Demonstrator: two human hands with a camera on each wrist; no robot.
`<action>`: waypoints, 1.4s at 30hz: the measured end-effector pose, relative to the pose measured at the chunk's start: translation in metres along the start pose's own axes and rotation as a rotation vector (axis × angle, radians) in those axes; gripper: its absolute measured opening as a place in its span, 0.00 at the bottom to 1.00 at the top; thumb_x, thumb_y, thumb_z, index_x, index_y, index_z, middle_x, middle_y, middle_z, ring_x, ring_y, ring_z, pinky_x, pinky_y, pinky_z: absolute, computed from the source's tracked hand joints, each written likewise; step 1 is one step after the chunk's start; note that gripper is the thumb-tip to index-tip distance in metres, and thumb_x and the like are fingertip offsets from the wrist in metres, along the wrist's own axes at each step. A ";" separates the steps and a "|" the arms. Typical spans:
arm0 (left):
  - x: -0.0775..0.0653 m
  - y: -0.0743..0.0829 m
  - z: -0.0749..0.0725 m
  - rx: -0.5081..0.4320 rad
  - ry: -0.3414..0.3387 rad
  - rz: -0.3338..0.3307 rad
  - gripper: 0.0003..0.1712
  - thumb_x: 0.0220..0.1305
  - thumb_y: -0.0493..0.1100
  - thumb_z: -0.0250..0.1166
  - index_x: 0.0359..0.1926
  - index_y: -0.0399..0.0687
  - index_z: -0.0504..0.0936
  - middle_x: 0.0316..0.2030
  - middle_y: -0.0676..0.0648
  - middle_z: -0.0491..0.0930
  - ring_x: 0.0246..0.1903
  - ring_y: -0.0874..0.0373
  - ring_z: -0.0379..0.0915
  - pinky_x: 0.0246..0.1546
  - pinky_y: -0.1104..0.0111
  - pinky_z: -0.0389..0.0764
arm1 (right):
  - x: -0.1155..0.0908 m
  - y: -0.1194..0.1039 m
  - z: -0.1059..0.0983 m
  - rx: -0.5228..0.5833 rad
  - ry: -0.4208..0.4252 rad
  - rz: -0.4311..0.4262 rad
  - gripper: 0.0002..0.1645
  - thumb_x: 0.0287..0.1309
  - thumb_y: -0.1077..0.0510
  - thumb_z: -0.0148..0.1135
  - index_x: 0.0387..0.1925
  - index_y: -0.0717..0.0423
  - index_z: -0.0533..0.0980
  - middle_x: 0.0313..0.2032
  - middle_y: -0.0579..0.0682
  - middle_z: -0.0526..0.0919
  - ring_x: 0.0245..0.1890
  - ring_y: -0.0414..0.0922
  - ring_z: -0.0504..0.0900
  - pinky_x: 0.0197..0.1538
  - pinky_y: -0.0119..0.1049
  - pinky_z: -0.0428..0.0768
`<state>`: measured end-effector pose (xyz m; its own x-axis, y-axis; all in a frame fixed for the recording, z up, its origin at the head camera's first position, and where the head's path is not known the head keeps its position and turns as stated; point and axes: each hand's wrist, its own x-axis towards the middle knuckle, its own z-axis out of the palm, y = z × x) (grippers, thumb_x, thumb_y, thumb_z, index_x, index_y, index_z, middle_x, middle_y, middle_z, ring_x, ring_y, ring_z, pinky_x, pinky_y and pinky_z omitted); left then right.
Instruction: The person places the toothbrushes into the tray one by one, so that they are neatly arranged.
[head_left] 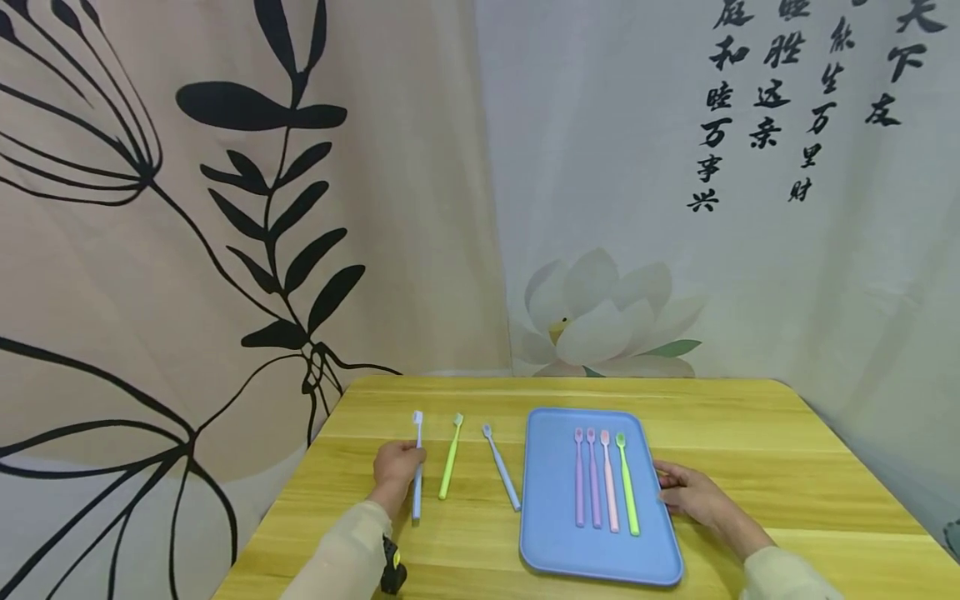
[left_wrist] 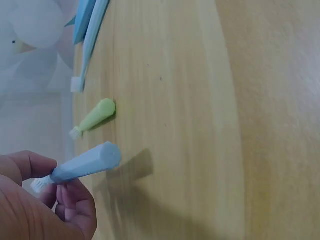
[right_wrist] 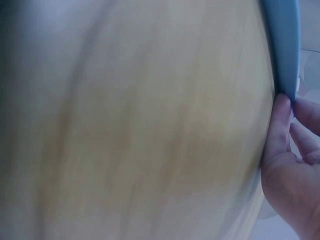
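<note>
My left hand (head_left: pixel 395 475) pinches a blue toothbrush (head_left: pixel 417 498) by its handle between thumb and fingers. In the left wrist view this toothbrush (left_wrist: pixel 87 164) is raised off the wood, its shadow falling beside it. To its right lie a green toothbrush (head_left: pixel 450 462) and another blue toothbrush (head_left: pixel 502 468), whose handle end reaches the tray's left edge. The blue tray (head_left: pixel 551 500) bears two purple toothbrushes (head_left: pixel 579 487), a pink toothbrush (head_left: pixel 610 492) and a green toothbrush (head_left: pixel 628 492) in a row. My right hand (head_left: pixel 693 493) grips the tray's right rim, thumb against its side.
Everything stands on a wooden table (head_left: pixel 780 467) with rounded far corners. Behind its far edge hangs a curtain (head_left: pixel 420 208) printed with plants, a lotus and writing. A black strap device (head_left: pixel 393 567) sits at my left wrist.
</note>
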<state>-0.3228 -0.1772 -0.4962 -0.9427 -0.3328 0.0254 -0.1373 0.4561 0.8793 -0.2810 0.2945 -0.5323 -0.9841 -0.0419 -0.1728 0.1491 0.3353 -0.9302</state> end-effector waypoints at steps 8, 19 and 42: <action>0.000 0.010 0.009 -0.034 0.006 0.018 0.18 0.55 0.34 0.66 0.47 0.30 0.84 0.40 0.37 0.84 0.39 0.45 0.78 0.40 0.56 0.80 | -0.004 -0.003 0.001 -0.004 0.005 -0.018 0.36 0.60 0.74 0.56 0.69 0.74 0.59 0.47 0.61 0.73 0.46 0.50 0.75 0.47 0.42 0.82; -0.003 0.028 0.035 -0.125 -0.045 0.038 0.17 0.55 0.32 0.66 0.47 0.32 0.85 0.35 0.41 0.83 0.33 0.51 0.77 0.30 0.64 0.79 | -0.002 -0.002 -0.001 0.009 0.004 -0.008 0.36 0.60 0.74 0.56 0.70 0.74 0.58 0.49 0.62 0.73 0.47 0.50 0.75 0.47 0.43 0.82; -0.025 0.063 0.076 -0.370 -0.180 0.037 0.17 0.57 0.29 0.69 0.49 0.28 0.82 0.34 0.42 0.82 0.31 0.54 0.78 0.29 0.69 0.78 | -0.005 -0.003 0.000 0.027 0.000 -0.033 0.36 0.59 0.76 0.55 0.69 0.76 0.58 0.45 0.61 0.72 0.45 0.49 0.75 0.46 0.42 0.82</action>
<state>-0.3309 -0.0771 -0.4775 -0.9875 -0.1573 0.0055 -0.0147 0.1270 0.9918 -0.2768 0.2933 -0.5288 -0.9885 -0.0524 -0.1420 0.1192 0.3080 -0.9439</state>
